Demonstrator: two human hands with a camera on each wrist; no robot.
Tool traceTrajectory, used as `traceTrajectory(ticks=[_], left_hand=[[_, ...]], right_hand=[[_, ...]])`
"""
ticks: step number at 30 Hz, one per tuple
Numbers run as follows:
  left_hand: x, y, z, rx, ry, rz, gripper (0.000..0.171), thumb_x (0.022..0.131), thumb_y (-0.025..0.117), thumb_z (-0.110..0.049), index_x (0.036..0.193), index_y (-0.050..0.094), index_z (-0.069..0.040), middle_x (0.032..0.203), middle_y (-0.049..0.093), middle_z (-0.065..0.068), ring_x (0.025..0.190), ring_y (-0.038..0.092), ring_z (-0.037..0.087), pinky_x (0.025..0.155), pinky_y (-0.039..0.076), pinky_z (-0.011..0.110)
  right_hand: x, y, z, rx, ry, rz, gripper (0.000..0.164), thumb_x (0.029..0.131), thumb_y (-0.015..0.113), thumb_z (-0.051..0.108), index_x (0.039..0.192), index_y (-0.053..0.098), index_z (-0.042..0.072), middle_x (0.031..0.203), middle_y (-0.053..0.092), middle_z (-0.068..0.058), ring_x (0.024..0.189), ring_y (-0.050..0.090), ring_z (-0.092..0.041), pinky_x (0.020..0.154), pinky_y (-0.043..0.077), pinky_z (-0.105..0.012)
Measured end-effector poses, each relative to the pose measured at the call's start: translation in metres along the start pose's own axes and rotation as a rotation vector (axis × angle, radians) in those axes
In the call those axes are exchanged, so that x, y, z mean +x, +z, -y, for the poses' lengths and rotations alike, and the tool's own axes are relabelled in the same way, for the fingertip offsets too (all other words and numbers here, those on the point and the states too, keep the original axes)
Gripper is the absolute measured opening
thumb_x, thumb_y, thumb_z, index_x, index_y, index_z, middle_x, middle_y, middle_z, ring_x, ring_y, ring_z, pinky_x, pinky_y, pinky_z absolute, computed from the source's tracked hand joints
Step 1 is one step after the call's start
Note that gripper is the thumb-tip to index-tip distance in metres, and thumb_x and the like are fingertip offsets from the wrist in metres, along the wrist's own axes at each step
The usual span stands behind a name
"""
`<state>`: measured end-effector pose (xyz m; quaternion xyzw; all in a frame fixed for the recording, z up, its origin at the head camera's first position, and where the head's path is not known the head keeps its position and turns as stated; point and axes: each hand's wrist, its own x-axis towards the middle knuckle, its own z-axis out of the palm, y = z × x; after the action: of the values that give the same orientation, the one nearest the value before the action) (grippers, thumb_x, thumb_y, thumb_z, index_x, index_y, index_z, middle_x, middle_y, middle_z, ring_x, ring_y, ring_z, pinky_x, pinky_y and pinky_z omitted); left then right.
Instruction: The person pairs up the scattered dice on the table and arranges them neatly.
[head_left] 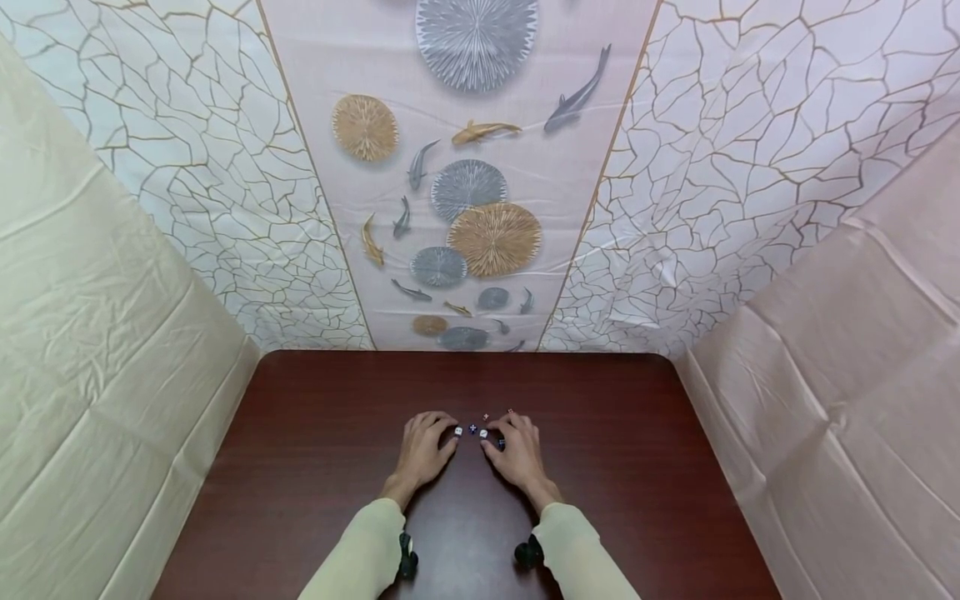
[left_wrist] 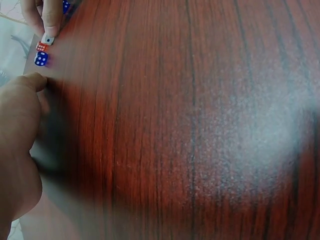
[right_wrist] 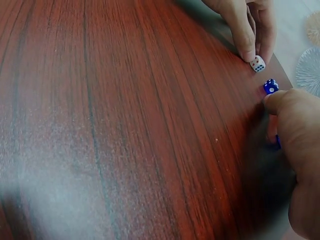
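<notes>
White left die point(head_left: 458, 431) and white right die point(head_left: 483, 433), each in a fingertip pinch

Left hand point(head_left: 426, 450): thumb and fingers drawn nearly together, holding the white left die at their tips. Right hand point(head_left: 519, 452): likewise nearly closed, pinching the white right die.

Location: both white dice are low over or on the worktop point(head_left: 315, 475), face to face across a small gap; contact with the surface cannot be told. The middle blue die point(head_left: 472, 429) lies between them, apart from each. The near red die point(head_left: 486, 417) sits just beyond the white right die; the far red die point(head_left: 511, 411) is by the right fingers, and the side blue die point(head_left: 502, 442) is partly hidden under the right hand.

Reason for hold: probably the small size, which suits fingertips rather than a palm grip; the inward-turned hands seem meant to keep the pieces close and in sight.

Appearance: rounded corners. White left die, orange-red pips on one face, blue on another; white right die, one dark pip showing. Blue and red pieces, white pips; the middle blue die looks translucent, with a tinted glow beside it.
</notes>
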<state>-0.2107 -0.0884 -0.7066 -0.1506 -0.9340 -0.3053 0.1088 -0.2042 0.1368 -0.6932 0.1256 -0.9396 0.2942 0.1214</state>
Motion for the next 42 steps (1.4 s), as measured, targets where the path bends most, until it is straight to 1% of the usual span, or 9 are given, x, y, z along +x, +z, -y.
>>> traceTrajectory(ticks=[4,6,11,16,21,24,33,37,42], left_hand=[[0.0002,0.0013,0.0015,-0.019,-0.005,0.004,0.027,0.102,0.086,-0.023,0.128,0.082,-0.015,0.135,0.078,0.007,0.136,0.066,0.038,0.123,0.046,0.067],[0.0004,0.0018,0.0020,-0.023,-0.005,0.003,0.026,0.102,0.086,-0.023,0.127,0.082,-0.016,0.134,0.078,0.007,0.136,0.066,0.038,0.123,0.045,0.068],[0.0010,0.0030,0.0026,-0.012,-0.009,0.007,0.024,0.103,0.085,-0.024,0.126,0.083,-0.017,0.134,0.077,0.005,0.137,0.065,0.036,0.123,0.045,0.067],[0.0014,0.0038,0.0027,-0.015,-0.012,0.006,0.021,0.102,0.086,-0.024,0.123,0.083,-0.018,0.134,0.077,0.005,0.137,0.064,0.036,0.122,0.044,0.066],[0.0018,0.0034,0.0021,-0.026,-0.011,-0.002,0.018,0.102,0.086,-0.024,0.119,0.083,-0.018,0.133,0.077,0.005,0.136,0.065,0.036,0.122,0.044,0.066],[0.0018,0.0033,0.0017,-0.028,-0.013,-0.005,0.016,0.102,0.086,-0.024,0.116,0.083,-0.018,0.133,0.077,0.005,0.136,0.065,0.037,0.122,0.044,0.066],[0.0022,0.0038,-0.0003,-0.038,-0.021,-0.009,0.013,0.102,0.086,-0.024,0.113,0.084,-0.017,0.133,0.078,0.006,0.136,0.065,0.039,0.123,0.043,0.069],[0.0010,0.0040,-0.0010,-0.053,-0.023,-0.020,0.011,0.102,0.086,-0.023,0.111,0.084,-0.017,0.133,0.078,0.007,0.135,0.065,0.039,0.124,0.042,0.069],[-0.0020,0.0030,-0.0016,-0.075,-0.030,-0.033,0.008,0.102,0.086,-0.022,0.107,0.083,-0.016,0.131,0.079,0.008,0.133,0.066,0.039,0.124,0.042,0.069]], right_hand=[[-0.0007,0.0040,-0.0008,-0.013,-0.019,-0.033,0.029,0.089,0.095,0.020,0.115,0.086,0.008,0.115,0.075,-0.009,0.124,0.067,-0.039,0.104,0.051,-0.059],[-0.0012,0.0055,-0.0014,-0.022,-0.026,-0.045,0.028,0.089,0.095,0.020,0.113,0.086,0.009,0.114,0.074,-0.008,0.120,0.067,-0.037,0.103,0.051,-0.059],[-0.0013,0.0083,-0.0024,-0.032,-0.037,-0.069,0.023,0.089,0.095,0.019,0.109,0.087,0.010,0.113,0.074,-0.009,0.115,0.066,-0.035,0.101,0.051,-0.059],[-0.0003,0.0084,-0.0026,-0.012,-0.026,-0.059,0.021,0.090,0.095,0.019,0.108,0.087,0.011,0.114,0.074,-0.009,0.119,0.066,-0.037,0.104,0.050,-0.060],[0.0012,0.0071,-0.0017,0.014,-0.003,-0.040,0.019,0.092,0.093,0.020,0.108,0.087,0.012,0.114,0.074,-0.009,0.116,0.065,-0.036,0.105,0.048,-0.059],[0.0010,0.0058,-0.0004,0.025,0.011,-0.027,0.018,0.093,0.093,0.020,0.109,0.087,0.013,0.115,0.074,-0.010,0.118,0.064,-0.037,0.106,0.047,-0.058],[0.0003,0.0053,-0.0009,0.019,0.019,-0.031,0.017,0.093,0.093,0.019,0.108,0.088,0.012,0.114,0.074,-0.009,0.116,0.064,-0.036,0.104,0.047,-0.057],[-0.0012,0.0061,-0.0015,0.025,-0.002,-0.063,0.018,0.091,0.093,0.018,0.107,0.088,0.011,0.114,0.074,-0.010,0.115,0.065,-0.037,0.102,0.047,-0.058],[-0.0032,0.0100,-0.0046,0.015,-0.080,-0.143,0.021,0.085,0.096,0.016,0.103,0.087,0.011,0.109,0.073,-0.010,0.107,0.063,-0.034,0.092,0.046,-0.057]])
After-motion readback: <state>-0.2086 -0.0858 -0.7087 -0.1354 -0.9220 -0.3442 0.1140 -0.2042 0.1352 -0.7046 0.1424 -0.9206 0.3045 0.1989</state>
